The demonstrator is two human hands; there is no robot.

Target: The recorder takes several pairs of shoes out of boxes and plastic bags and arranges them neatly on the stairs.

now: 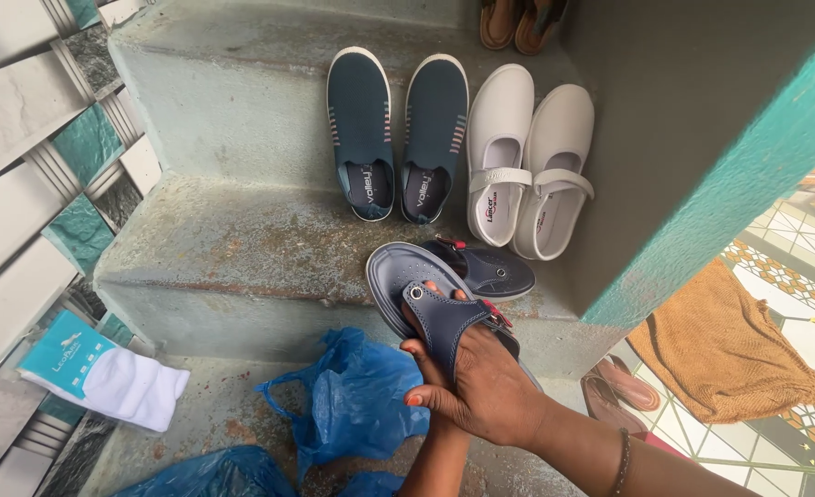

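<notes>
Far to the left of the fingers, a pair of white socks [104, 375] in a teal paper band lay on the lowest step [196, 405]. Nearer, just left of and below the fingers, crumpled blue plastic bags [352, 400] sat on the same step.

The right hand [481, 382] came in from the lower right, its fingers [426, 350] clamped on a dark blue sandal [426, 294], wrapped over the strap while the toe end rested on the middle step [223, 248]. A second forearm showed just beneath that hand, but the left hand itself was hidden, so I could not tell how its fingers stood.

Just right of the held sandal, touching it, lay its dark blue mate [490, 269]. Above the fingers, on the next step up, stood a pair of navy slip-on shoes [398, 138], and just beside them to the right, a pair of white strap shoes [527, 161]. Further above, brown sandals [518, 20] were cut off at the top edge.

Well to the right of the fingers, below the green stair wall [702, 184], an orange-brown cloth [720, 350] lay on a tiled floor [794, 248], with maroon shoes [624, 391] near it.
</notes>
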